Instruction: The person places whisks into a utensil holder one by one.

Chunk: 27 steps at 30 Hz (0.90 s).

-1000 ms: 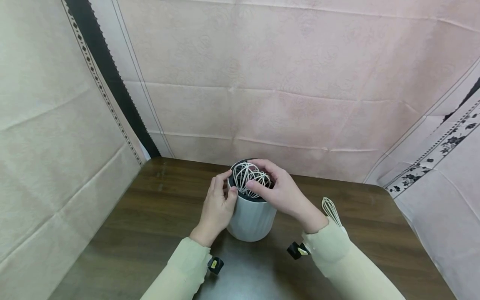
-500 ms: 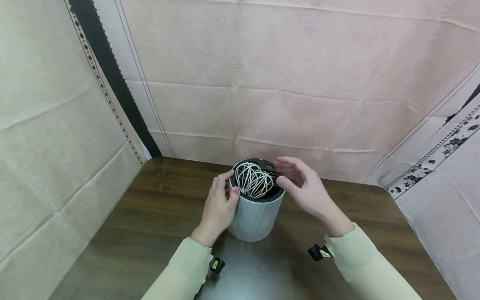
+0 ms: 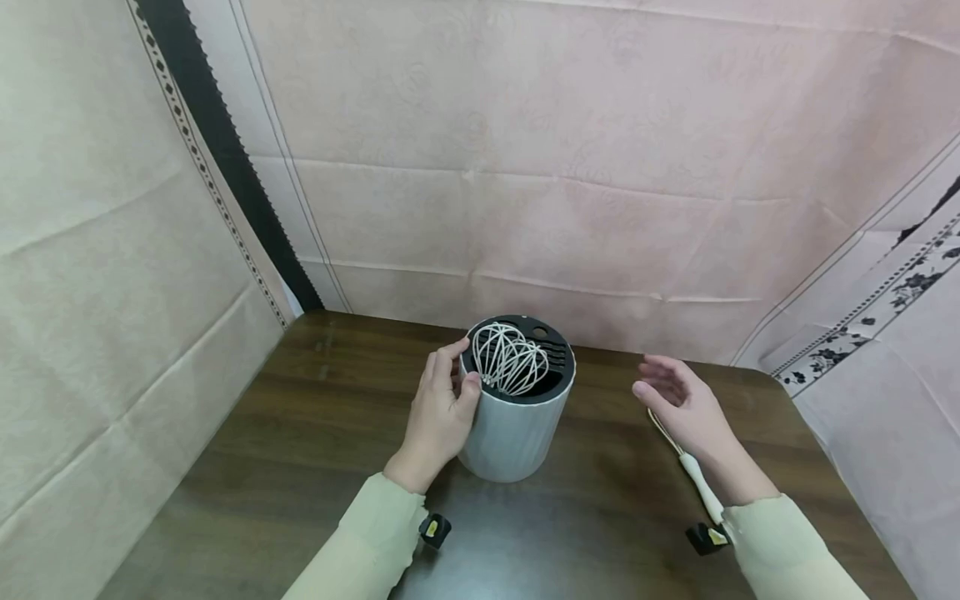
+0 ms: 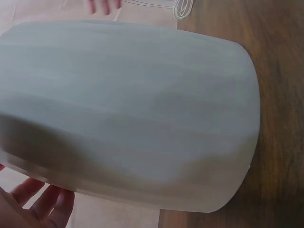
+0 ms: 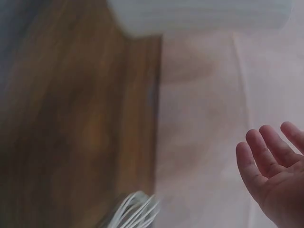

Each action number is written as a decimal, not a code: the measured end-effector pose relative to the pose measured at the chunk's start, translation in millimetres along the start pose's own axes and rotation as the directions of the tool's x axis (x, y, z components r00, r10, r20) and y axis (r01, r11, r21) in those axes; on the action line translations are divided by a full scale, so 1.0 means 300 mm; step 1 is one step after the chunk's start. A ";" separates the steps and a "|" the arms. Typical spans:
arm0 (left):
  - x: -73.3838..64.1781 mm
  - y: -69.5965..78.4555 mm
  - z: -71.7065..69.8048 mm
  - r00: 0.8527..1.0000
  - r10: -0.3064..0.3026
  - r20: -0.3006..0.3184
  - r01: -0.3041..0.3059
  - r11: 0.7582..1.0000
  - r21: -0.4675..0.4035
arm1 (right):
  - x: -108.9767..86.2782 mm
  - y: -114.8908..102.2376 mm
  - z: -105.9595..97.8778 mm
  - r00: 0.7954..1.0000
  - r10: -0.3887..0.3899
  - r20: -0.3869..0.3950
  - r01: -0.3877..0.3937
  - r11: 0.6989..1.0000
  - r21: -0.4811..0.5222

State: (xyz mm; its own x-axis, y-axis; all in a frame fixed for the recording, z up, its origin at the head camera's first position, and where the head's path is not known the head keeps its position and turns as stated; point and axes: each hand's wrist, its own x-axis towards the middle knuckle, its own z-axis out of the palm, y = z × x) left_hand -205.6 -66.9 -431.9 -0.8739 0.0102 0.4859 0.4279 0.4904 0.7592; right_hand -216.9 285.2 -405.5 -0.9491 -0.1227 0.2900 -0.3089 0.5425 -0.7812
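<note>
Now, in the head view, your right hand (image 3: 690,408) is well clear of the grey holder (image 3: 513,442), having left its rim; the white whisk wires (image 3: 506,358) in its mouth seem to stay put without that hand, so this placement looks settled. Your left hand (image 3: 438,412) grips the holder's left rim. Left wrist: your fingers curl against the holder's side. Right wrist: your slightly spread fingers hold nothing, near a loose whisk (image 5: 135,211) lying on the table (image 5: 71,142).
</note>
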 end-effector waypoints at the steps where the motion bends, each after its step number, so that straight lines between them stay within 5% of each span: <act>1: 0.000 -0.001 0.000 1.000 0.000 -0.003 0.000 1.000 0.000 | -0.005 0.022 -0.008 1.000 0.025 -0.003 -0.025 1.000 -0.017; 12: 0.003 -0.005 0.003 1.000 0.009 -0.004 -0.009 1.000 -0.007 | -0.031 0.205 -0.079 0.957 0.291 -0.013 -0.290 0.947 -0.139; 18: 0.003 -0.007 0.003 1.000 0.012 -0.009 -0.012 1.000 -0.009 | -0.038 0.265 -0.096 0.914 0.403 0.056 -0.378 0.892 -0.249; 27: 0.004 -0.006 0.007 1.000 0.021 -0.014 -0.021 1.000 -0.005 | -0.058 0.326 -0.108 0.863 0.488 0.133 -0.454 0.863 -0.222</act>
State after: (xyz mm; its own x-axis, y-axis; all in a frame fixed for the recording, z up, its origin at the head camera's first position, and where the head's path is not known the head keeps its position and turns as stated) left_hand -207.9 -65.9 -433.7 -0.8615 0.0088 0.5078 0.4474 0.4861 0.7507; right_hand -228.7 367.3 -468.8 -0.9777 0.0483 -0.2042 0.1777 0.7084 -0.6831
